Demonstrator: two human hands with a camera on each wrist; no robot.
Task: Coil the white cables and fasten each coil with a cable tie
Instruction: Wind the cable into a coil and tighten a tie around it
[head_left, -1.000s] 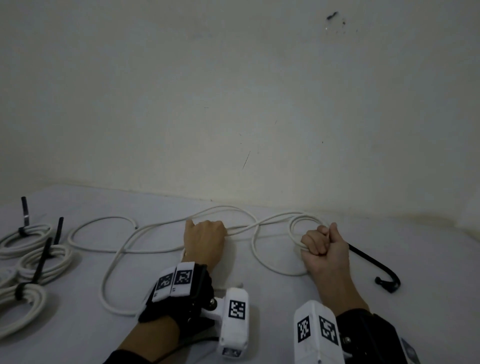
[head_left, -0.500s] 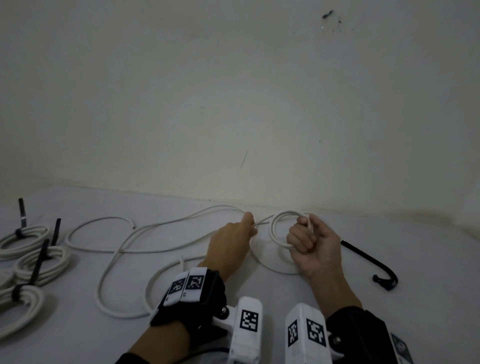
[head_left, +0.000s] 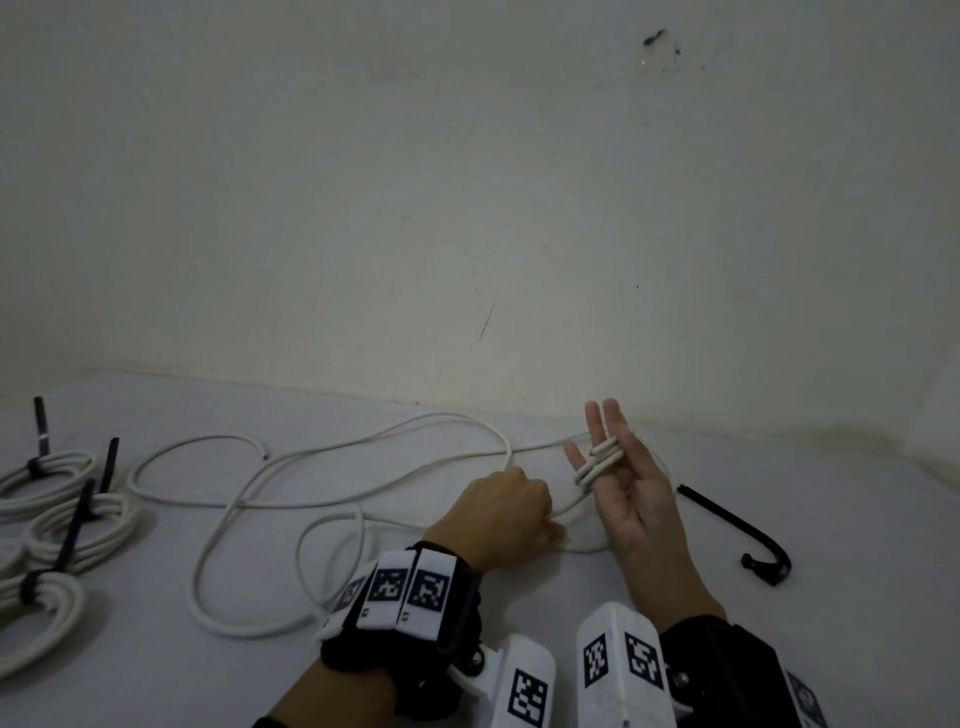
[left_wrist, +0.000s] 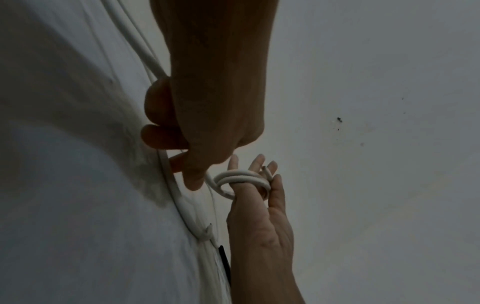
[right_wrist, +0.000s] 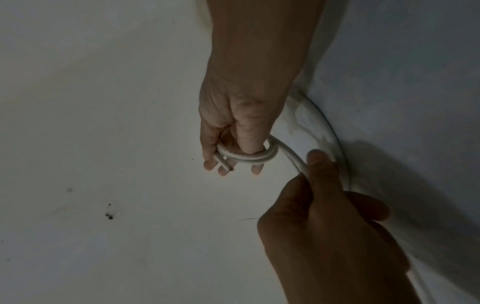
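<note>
A long white cable sprawls in loose loops over the white surface. My right hand is raised palm up with its fingers straight. Two small turns of the cable are wrapped round those fingers. In the right wrist view the thumb pins the cable's cut end against the fingers. My left hand sits just left of it, curled round the cable strand that leads into the turns. A black cable tie lies loose on the surface to the right.
Three white coils, each bound with a black tie, lie at the far left edge. A bare wall rises straight behind the surface. Both wrists carry camera mounts with square markers.
My right hand has unclenched from a fist and lifted, fingers now straight with the cable turns round them. My left hand has slid right along the cable, and the slack has followed it.
</note>
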